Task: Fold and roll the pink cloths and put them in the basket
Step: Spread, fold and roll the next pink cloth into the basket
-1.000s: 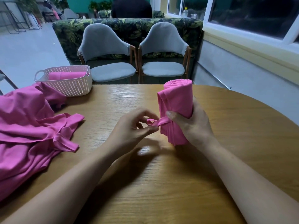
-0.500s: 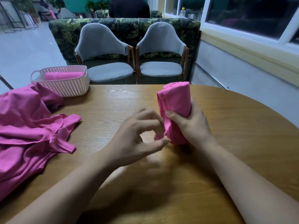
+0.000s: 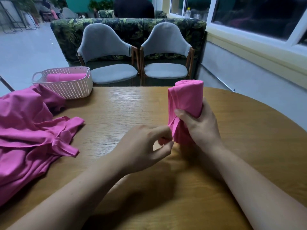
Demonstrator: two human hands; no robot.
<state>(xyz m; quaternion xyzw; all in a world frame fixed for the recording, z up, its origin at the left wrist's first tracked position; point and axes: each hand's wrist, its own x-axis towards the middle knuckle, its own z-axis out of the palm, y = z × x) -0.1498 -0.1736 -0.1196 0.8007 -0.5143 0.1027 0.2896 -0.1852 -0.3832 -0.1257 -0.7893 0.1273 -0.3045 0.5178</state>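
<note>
We hold a pink roll upright.
Our right hand wraps curled fingers round it (right of middle), and our left hand pinches its loose end. The basket sits far left on the table.

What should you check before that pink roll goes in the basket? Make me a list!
1. Right hand grips the rolled cloth firmly: ok.
2. Loose end tucked away: not ok, the left hand pinches it beside the roll.
3. Room in the basket next to the roll inside: cannot tell, its wall hides the front part.
4. Bare table between roll and basket: ok.
</note>
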